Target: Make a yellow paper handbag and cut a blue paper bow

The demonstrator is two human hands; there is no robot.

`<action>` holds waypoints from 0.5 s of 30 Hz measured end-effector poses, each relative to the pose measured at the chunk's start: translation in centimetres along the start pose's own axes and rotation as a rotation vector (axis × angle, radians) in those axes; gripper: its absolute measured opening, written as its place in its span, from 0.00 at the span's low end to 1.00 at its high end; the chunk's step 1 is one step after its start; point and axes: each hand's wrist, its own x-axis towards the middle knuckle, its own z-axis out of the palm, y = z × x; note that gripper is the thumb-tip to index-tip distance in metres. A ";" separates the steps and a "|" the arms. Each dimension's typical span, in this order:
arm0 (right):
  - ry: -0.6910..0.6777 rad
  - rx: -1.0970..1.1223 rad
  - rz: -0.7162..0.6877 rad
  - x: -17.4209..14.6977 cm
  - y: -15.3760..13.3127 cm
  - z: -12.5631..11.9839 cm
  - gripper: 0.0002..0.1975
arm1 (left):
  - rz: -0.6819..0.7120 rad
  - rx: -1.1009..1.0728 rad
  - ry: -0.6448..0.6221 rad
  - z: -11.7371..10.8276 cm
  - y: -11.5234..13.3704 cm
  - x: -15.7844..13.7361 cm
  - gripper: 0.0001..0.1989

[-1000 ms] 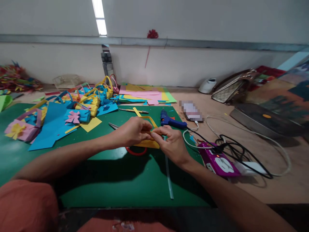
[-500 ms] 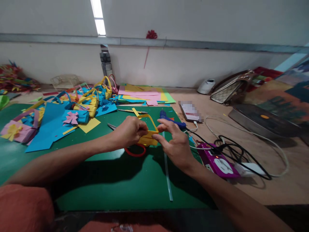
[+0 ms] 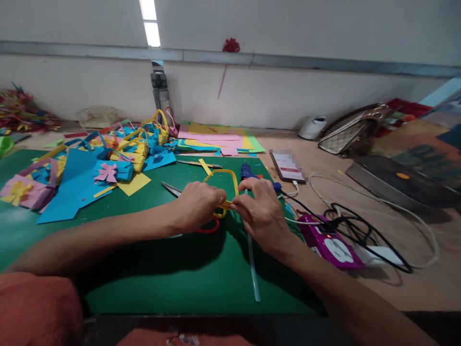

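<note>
A small yellow paper basket [image 3: 235, 179] with a looped handle is held between my two hands above the green mat. My left hand [image 3: 197, 204] pinches it from the left, fingertips closed on the paper. From the right, my right hand [image 3: 264, 214] pinches the facing edge; both hands hide most of the basket's body. Under my left hand lie scissors [image 3: 171, 189], blades pointing left and a red handle loop showing below. Just beyond my right hand is a blue glue gun [image 3: 246, 170], and a clear glue stick [image 3: 253, 271] lies below that hand.
Finished-looking paper baskets [image 3: 108, 172] and a blue paper sheet [image 3: 70, 185] crowd the left. Coloured sheets [image 3: 216, 139] lie at the back. Right of the green mat [image 3: 154, 274] are a phone [image 3: 287, 166], a purple power strip [image 3: 333, 245], tangled cables and a dark case [image 3: 399, 180].
My right fingers, spread at the basket's edge before, have closed into a pinch on it. My hands have drawn closer together, and the basket's body has turned mostly out of sight.
</note>
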 end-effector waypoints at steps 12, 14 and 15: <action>0.029 0.055 -0.048 -0.1 -0.2 -0.1 0.10 | 0.080 -0.100 -0.027 0.1 -1.2 -0.3 0.11; 0.040 0.025 -0.051 -0.1 -0.2 -0.1 0.11 | 0.108 -0.092 0.010 0.1 -1.3 -0.2 0.11; 0.042 0.009 -0.053 -0.1 -0.3 -0.1 0.11 | 0.125 -0.079 0.023 0.0 -1.3 -0.3 0.11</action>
